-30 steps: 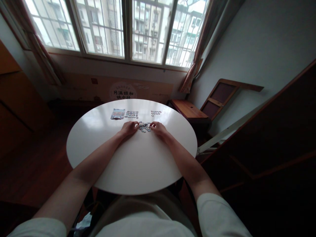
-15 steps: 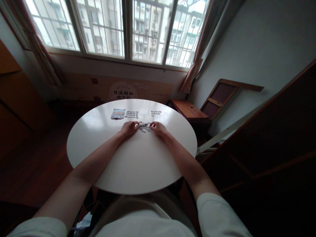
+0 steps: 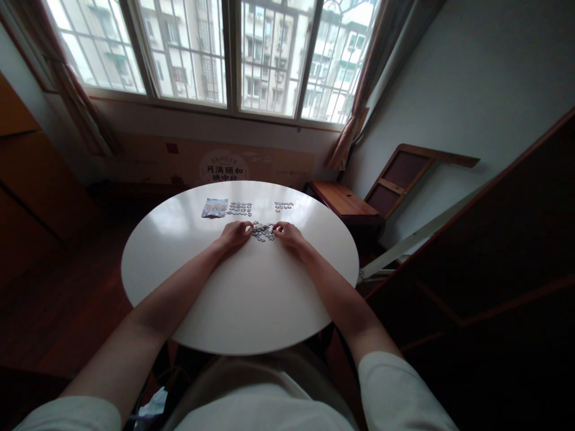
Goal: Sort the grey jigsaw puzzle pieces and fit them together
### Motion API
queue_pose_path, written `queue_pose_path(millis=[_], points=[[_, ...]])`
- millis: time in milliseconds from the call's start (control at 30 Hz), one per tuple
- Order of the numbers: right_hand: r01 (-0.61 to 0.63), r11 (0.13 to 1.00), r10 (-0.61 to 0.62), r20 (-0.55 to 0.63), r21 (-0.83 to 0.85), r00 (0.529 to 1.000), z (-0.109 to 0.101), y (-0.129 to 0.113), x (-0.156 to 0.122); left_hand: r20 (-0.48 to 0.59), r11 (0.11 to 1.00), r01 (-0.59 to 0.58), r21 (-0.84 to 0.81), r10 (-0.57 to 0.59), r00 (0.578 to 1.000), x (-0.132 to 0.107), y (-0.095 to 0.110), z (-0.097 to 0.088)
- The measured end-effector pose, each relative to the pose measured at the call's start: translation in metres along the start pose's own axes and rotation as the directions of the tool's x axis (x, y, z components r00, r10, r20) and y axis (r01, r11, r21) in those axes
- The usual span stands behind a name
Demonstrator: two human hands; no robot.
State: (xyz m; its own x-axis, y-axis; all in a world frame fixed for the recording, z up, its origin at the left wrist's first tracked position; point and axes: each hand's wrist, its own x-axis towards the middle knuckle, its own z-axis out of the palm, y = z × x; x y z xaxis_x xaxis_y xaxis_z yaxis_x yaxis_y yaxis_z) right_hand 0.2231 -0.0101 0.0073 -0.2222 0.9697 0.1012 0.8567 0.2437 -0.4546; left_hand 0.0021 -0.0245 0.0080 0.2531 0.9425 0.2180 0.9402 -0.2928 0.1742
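A heap of small jigsaw puzzle pieces lies on the white round table, between my two hands. My left hand rests at the heap's left edge, thumb and fingers curled into a pinch. At the right edge, my right hand is closed the same way. Whatever either pinch holds is too small to make out. Beyond my left hand, several puzzle pieces in rows lie beside a bag with a printed picture. A smaller group of pieces lies past my right hand.
A wooden stool or chair seat stands beyond the table's right side. A dark wooden panel slants along the right. Barred windows and a printed banner are behind the table. Orange cabinets stand at the left.
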Motion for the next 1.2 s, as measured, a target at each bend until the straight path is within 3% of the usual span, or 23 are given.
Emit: queue_pose_path(millis=[433, 833, 1200], points=[[0.002, 1.000, -0.002, -0.009, 0.014, 1.000, 0.003, 0.003, 0.003, -0.010, 1.000, -0.008, -0.010, 0.008, 1.000, 0.002, -0.002, 0.003], [-0.027, 0.984, 0.047, -0.114, 0.174, 0.992, -0.002, 0.010, 0.007, -0.006, 1.000, -0.006, -0.012, 0.006, 1.000, 0.004, -0.005, 0.006], [-0.149, 0.804, 0.192, -0.014, 0.575, 0.981, 0.000, 0.014, 0.012, -0.008, 1.000, -0.002, -0.006, 0.002, 1.000, 0.004, -0.006, 0.007]])
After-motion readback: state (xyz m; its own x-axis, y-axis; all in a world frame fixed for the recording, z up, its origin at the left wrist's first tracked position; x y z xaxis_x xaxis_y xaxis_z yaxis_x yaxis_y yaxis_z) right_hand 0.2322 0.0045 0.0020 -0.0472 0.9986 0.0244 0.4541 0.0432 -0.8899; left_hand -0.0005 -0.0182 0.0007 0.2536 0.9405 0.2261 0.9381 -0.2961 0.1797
